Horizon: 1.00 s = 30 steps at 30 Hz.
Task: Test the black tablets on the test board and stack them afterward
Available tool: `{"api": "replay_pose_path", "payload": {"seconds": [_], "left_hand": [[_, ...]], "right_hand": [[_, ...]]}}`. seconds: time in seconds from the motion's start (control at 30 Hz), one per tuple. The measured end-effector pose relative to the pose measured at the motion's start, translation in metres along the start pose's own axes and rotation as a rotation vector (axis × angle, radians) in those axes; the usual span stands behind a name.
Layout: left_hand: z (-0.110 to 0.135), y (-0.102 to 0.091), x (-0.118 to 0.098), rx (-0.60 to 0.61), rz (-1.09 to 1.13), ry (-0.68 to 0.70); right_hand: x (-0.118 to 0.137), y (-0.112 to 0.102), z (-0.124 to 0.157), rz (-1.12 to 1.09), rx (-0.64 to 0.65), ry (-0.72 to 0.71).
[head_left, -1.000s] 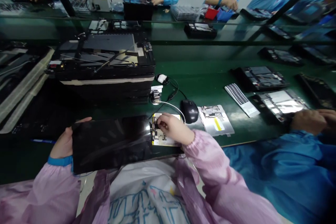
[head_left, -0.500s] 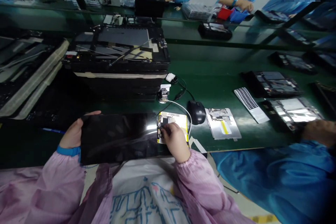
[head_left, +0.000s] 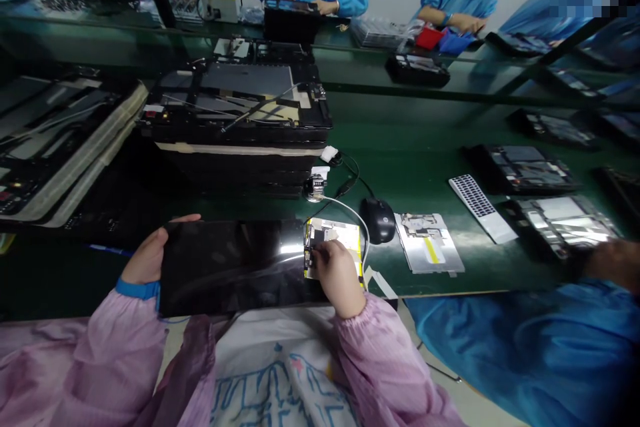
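A glossy black tablet panel [head_left: 235, 263] lies at the near edge of the green bench. My left hand [head_left: 153, 255] grips its left edge, thumb on top. My right hand [head_left: 336, 272] rests at the panel's right edge, fingers pinched on a small connector at the left side of a yellow-edged circuit board [head_left: 340, 233]. A white cable [head_left: 350, 210] loops from the board up to a small round device [head_left: 315, 185].
A stack of black tablet trays [head_left: 240, 127] stands behind the panel. A black mouse [head_left: 379, 219], a silver plate [head_left: 427, 240] and a white perforated strip [head_left: 480, 199] lie to the right. A co-worker's blue sleeve [head_left: 525, 340] fills the right. Other people work across the bench.
The view has shifted a little. My right hand slid down from the board's top to its left edge and stayed there; my left hand kept its grip on the panel.
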<state>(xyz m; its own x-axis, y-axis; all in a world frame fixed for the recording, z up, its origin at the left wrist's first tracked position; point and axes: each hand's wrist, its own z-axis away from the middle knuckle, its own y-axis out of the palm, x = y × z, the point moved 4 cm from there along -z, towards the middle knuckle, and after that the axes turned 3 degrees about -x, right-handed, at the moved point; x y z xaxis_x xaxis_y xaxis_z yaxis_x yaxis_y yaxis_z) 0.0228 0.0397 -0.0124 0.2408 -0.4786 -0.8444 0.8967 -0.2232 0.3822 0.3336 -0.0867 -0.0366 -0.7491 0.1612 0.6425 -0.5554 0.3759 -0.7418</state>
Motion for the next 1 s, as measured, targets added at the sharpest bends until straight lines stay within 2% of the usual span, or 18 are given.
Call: {"api": "replay_pose_path", "payload": {"seconds": [0.23, 0.6, 0.67, 0.77, 0.87, 1.0], "left_hand": [[0.000, -0.001, 0.000, 0.053, -0.011, 0.018], [0.001, 0.002, 0.000, -0.003, 0.029, 0.010], [0.001, 0.005, -0.002, -0.042, 0.014, 0.021], [0.005, 0.007, -0.007, -0.164, -0.033, 0.027], [0.022, 0.008, -0.016, -0.258, -0.067, 0.106], [0.069, 0.009, -0.037, -0.298, -0.231, 0.299]], "right_hand": [[0.002, 0.001, -0.001, 0.021, 0.029, -0.017], [0.012, 0.006, 0.004, 0.069, 0.053, -0.021], [0.013, 0.002, 0.005, -0.002, 0.056, -0.028], [0.019, -0.011, 0.004, -0.207, 0.047, -0.067], [0.032, -0.025, 0.007, -0.417, 0.109, -0.125], [0.050, -0.032, 0.014, -0.593, 0.205, -0.126]]}}
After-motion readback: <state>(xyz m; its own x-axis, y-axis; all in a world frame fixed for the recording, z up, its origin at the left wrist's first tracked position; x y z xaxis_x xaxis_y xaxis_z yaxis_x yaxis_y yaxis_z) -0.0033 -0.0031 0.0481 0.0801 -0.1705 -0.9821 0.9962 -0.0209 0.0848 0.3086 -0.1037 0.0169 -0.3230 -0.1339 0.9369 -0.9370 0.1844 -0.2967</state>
